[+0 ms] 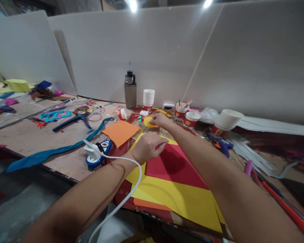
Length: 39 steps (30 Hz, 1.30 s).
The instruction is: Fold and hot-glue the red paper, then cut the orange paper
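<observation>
My right hand reaches out over the far part of the work area, its fingers pinched at the edge of a round yellow disc. Nearer to me, my left hand is closed above the sheets, fingers curled; a bit of red shows by its thumb, and I cannot make out whether it holds anything. Beneath it lie a red sheet and larger yellow sheets. An orange sheet is left of my hands. Beyond the disc are a small white-topped piece and a tipped paper cup.
A white cable loops across my left forearm from a blue power strip. Stacked paper cups, a bottle and a cup with tools stand at the back. A glue gun lies right, blue-handled pliers left.
</observation>
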Available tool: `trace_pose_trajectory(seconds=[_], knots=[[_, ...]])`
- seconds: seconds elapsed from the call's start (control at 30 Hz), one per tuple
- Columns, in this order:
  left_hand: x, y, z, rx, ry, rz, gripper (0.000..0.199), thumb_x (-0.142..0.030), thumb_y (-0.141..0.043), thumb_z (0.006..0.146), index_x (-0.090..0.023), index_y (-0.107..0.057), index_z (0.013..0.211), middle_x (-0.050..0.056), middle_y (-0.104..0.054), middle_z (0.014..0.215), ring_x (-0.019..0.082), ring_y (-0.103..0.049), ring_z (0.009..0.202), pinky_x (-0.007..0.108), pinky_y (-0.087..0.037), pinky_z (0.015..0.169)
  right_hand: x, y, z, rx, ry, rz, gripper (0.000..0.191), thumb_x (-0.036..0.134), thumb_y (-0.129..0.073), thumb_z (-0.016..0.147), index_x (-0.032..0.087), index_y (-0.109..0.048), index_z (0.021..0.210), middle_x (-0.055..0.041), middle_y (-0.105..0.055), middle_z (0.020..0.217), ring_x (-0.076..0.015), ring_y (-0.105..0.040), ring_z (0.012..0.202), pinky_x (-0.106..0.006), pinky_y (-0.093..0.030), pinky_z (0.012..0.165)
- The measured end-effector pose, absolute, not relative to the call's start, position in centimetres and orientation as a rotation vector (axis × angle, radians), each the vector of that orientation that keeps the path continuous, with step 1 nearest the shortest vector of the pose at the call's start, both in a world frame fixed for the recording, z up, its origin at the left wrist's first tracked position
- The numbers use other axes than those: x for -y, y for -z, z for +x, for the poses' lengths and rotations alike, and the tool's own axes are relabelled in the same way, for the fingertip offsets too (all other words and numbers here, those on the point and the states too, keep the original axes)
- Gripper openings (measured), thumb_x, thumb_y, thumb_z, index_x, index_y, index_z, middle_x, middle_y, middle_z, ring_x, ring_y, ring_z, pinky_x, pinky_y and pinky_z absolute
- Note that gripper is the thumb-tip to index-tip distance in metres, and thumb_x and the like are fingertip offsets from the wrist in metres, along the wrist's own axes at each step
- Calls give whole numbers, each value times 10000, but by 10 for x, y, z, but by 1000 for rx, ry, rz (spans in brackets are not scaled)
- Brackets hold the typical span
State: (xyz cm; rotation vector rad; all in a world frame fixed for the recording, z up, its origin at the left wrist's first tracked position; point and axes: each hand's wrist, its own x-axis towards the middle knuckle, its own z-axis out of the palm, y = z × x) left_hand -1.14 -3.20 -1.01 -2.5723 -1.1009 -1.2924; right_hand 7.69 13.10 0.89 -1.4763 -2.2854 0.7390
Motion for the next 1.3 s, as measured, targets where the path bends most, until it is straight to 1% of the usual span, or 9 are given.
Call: trace_pose_trajectory(seconds=[0.17,0.23,0.47,0.63,0.7,0.83,1.03,1.2,1.3], knots=[[21,12,-23,1520,1553,-2364,186,-195,-504,892,-183,-667,980,70,-716,948,172,-639,841,305,-494,800,-129,-11,89,2132,-942,-1445,190,219,-686,790,152,-607,631,-6,-582,529,-97,-515,499,-204,-390,472],[15,15,-27,1643,1602,-2315,161,-190,-531,878,-174,-655,978,61,-703,909,154,-622,766,281,-493,742,-124,-14,97,2054,-999,-1438,219,221,-686,805,153,-583,624,-9,-582,527,-87,-514,482,-196,-395,468],[8,27,-24,1776,1544,-2388,128,-176,-562,832,-168,-672,896,48,-686,846,152,-605,745,275,-477,712,-96,-14,130,1806,-1149,-1403,205,202,-661,841,149,-577,661,-11,-593,556,-78,-554,496,-170,-408,460],[6,28,-24,2011,1791,-2307,174,-268,-585,839,-161,-687,929,49,-702,851,152,-626,765,276,-484,747,-79,-12,146,1680,-1226,-1384,225,174,-617,868,149,-542,658,-1,-588,544,-68,-548,489,-160,-402,467],[3,29,-27,2124,1922,-2245,215,-324,-599,834,-154,-681,938,48,-696,840,144,-621,744,261,-485,713,-74,-13,148,1652,-1257,-1362,212,180,-617,871,151,-542,675,0,-604,565,-64,-546,489,-159,-404,468],[2,29,-26,2346,2201,-2213,229,-358,-650,797,-153,-668,897,31,-660,795,110,-574,615,211,-439,543,-66,-14,149,1633,-1302,-1326,209,182,-649,847,159,-536,673,11,-614,580,-65,-543,483,-160,-399,454],[4,26,-18,2335,2526,-2249,257,-389,-645,804,-140,-627,863,33,-645,731,89,-555,515,196,-394,450,-54,-10,145,1677,-1367,-1251,226,174,-674,810,165,-527,638,38,-566,519,-68,-542,467,-157,-384,436],[4,24,-20,2240,2741,-2155,318,-386,-767,673,-137,-586,756,-17,-574,546,76,-511,448,182,-359,432,-43,-6,143,1709,-1382,-1180,216,226,-734,739,163,-552,640,42,-568,541,-81,-558,489,-178,-410,459],[3,24,-21,2126,2780,-2102,268,-327,-768,662,-139,-593,740,-30,-573,534,67,-510,462,178,-361,456,-37,-7,143,1722,-1369,-1135,164,227,-742,710,159,-596,679,36,-597,592,-82,-567,544,-185,-436,504]])
